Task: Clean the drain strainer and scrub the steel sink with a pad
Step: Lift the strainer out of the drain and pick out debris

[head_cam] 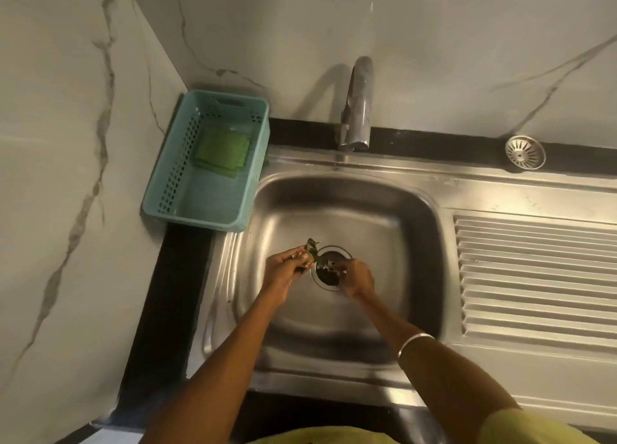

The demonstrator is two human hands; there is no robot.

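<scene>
Left hand (287,268): fingers pinch leaf debris (311,247). Right hand (357,278): fingertips at drain opening (330,268), grasp unclear. Risk: wet scraps slipping down the open drain.

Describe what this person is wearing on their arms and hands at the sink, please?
Both forearms are bare, with no sleeves or gloves. The left hand wears nothing visible. Near the right hand, a thin pale bangle circles the forearm. Yellow clothing shows at the bottom edge.
</scene>
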